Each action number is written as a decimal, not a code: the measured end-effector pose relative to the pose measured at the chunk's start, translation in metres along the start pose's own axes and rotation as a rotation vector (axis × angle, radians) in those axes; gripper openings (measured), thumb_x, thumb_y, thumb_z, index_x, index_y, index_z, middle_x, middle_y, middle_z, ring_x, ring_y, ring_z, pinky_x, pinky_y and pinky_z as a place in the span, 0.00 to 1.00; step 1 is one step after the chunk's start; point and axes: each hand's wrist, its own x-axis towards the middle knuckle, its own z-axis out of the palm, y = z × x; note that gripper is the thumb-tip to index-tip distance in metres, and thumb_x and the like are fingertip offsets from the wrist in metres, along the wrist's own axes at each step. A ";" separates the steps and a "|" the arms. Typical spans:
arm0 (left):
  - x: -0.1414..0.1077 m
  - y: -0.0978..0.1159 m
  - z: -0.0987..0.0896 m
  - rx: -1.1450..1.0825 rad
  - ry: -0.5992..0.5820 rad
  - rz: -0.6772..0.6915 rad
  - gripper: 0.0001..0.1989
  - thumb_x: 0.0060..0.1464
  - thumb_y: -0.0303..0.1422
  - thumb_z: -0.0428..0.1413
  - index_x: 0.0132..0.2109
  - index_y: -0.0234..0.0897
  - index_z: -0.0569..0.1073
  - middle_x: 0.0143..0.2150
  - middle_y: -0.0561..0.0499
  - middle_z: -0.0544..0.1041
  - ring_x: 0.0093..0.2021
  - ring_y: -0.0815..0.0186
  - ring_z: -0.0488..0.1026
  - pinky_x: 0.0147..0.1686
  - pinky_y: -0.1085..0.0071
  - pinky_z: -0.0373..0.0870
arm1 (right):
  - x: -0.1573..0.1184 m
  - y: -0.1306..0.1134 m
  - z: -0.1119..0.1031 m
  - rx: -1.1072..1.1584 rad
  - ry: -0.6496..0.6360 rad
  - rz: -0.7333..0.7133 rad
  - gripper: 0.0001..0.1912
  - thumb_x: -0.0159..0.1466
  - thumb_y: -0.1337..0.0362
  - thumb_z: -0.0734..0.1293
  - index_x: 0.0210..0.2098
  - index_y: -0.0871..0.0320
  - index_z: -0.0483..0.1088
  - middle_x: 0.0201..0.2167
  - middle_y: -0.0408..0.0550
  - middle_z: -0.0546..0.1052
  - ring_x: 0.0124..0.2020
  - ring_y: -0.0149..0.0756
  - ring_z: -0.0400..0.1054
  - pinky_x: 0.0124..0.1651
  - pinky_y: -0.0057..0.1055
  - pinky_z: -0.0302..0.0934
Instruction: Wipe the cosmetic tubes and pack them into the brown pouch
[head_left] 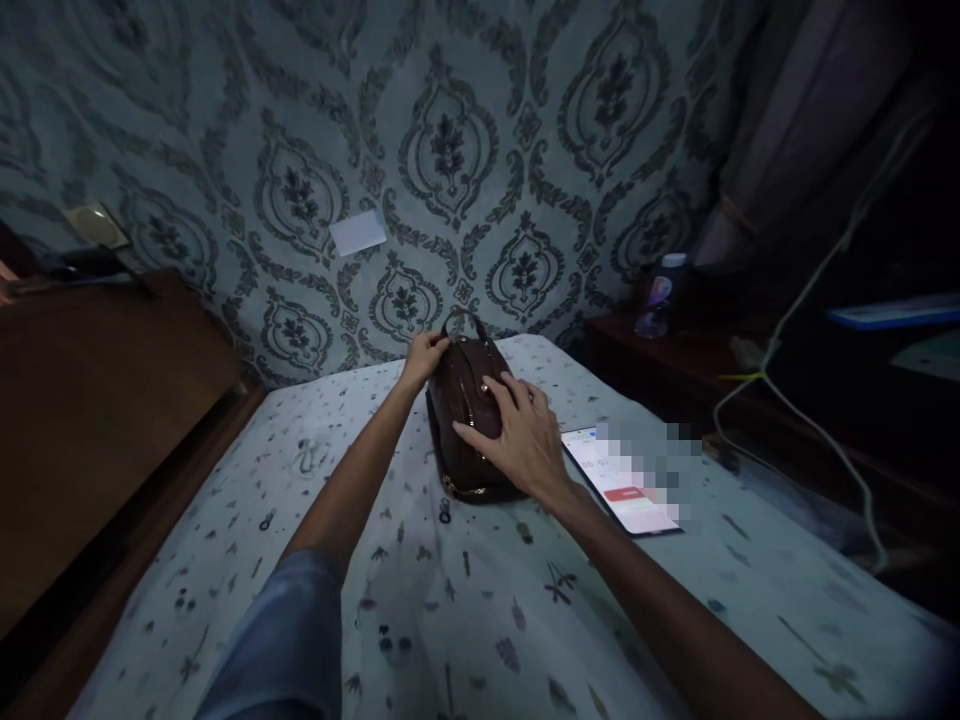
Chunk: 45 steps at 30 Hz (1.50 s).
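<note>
A dark brown backpack-style bag [457, 405] with gold-coloured zips and a top carry handle lies on the patterned bed sheet. My left hand [426, 358] is at its upper left edge, thumb and fingers pinched together against the bag near a zip line. Whether a zip pull is between those fingertips is too small to tell. Across the bag's right side rests my right hand [525, 430], its fingers spread and the thumb stretched over the front pocket. Right of that hand, a phone [600, 470] with a lit screen lies flat on the bed.
The bed sheet [420, 600] spreads under everything. A wooden board [112, 400] borders the left. At right, a dark table [622, 345] holds a bottle [662, 295], and a white cable [825, 430] hangs down. Patterned wallpaper [450, 150] covers the wall behind.
</note>
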 end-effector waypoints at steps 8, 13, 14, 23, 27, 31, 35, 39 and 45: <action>-0.017 0.011 0.019 0.203 0.142 -0.013 0.11 0.56 0.27 0.56 0.45 0.36 0.78 0.49 0.42 0.78 0.54 0.54 0.70 0.58 0.59 0.63 | -0.001 0.007 0.004 0.010 0.018 -0.080 0.32 0.64 0.43 0.64 0.62 0.51 0.68 0.63 0.59 0.67 0.60 0.58 0.59 0.56 0.56 0.62; -0.018 0.020 0.009 0.260 0.151 -0.037 0.08 0.59 0.31 0.55 0.42 0.38 0.79 0.43 0.43 0.80 0.49 0.55 0.74 0.51 0.62 0.66 | -0.003 0.005 0.001 0.010 -0.003 -0.101 0.27 0.66 0.45 0.64 0.59 0.49 0.72 0.64 0.59 0.65 0.62 0.60 0.58 0.56 0.58 0.63; -0.017 0.022 0.006 0.265 0.155 -0.040 0.08 0.60 0.31 0.55 0.41 0.38 0.79 0.42 0.44 0.80 0.48 0.56 0.74 0.50 0.63 0.66 | -0.003 0.005 0.000 0.016 -0.008 -0.104 0.26 0.66 0.46 0.64 0.59 0.48 0.72 0.64 0.59 0.64 0.62 0.60 0.58 0.56 0.58 0.63; -0.004 0.028 -0.002 0.285 0.126 -0.059 0.06 0.58 0.29 0.56 0.33 0.35 0.76 0.38 0.41 0.79 0.48 0.54 0.74 0.47 0.66 0.65 | -0.001 0.005 0.000 0.057 -0.013 -0.105 0.25 0.66 0.46 0.64 0.57 0.49 0.74 0.65 0.58 0.65 0.62 0.61 0.57 0.56 0.61 0.63; -0.005 0.030 -0.002 0.272 0.086 -0.069 0.05 0.58 0.29 0.55 0.34 0.36 0.76 0.40 0.40 0.79 0.50 0.53 0.73 0.49 0.65 0.64 | -0.001 0.006 -0.001 0.056 -0.019 -0.096 0.25 0.65 0.45 0.65 0.56 0.49 0.75 0.64 0.59 0.65 0.62 0.61 0.57 0.55 0.61 0.63; -0.010 0.032 -0.003 0.269 0.050 -0.066 0.07 0.58 0.30 0.55 0.31 0.36 0.74 0.36 0.42 0.79 0.48 0.54 0.74 0.50 0.64 0.64 | -0.001 0.005 -0.001 0.043 -0.037 -0.078 0.25 0.65 0.45 0.65 0.56 0.50 0.75 0.64 0.60 0.64 0.63 0.61 0.57 0.55 0.60 0.63; -0.015 0.033 -0.007 0.258 0.020 -0.062 0.09 0.56 0.31 0.56 0.27 0.36 0.72 0.32 0.43 0.78 0.44 0.54 0.74 0.48 0.64 0.66 | 0.000 0.004 -0.001 0.038 -0.034 -0.075 0.26 0.65 0.45 0.65 0.56 0.50 0.75 0.64 0.61 0.64 0.62 0.62 0.57 0.55 0.60 0.63; -0.014 0.035 -0.008 0.226 0.000 -0.044 0.08 0.54 0.29 0.56 0.27 0.37 0.73 0.30 0.46 0.77 0.42 0.55 0.74 0.46 0.65 0.66 | -0.002 0.004 -0.001 0.055 -0.010 -0.085 0.26 0.65 0.44 0.64 0.56 0.49 0.74 0.64 0.59 0.65 0.62 0.62 0.57 0.55 0.61 0.62; -0.007 0.046 0.010 0.120 -0.068 0.012 0.09 0.45 0.24 0.58 0.36 0.36 0.78 0.34 0.49 0.79 0.41 0.59 0.73 0.45 0.67 0.67 | -0.017 0.008 0.005 0.157 0.099 -0.079 0.30 0.66 0.46 0.63 0.62 0.55 0.67 0.66 0.60 0.64 0.66 0.58 0.54 0.63 0.60 0.57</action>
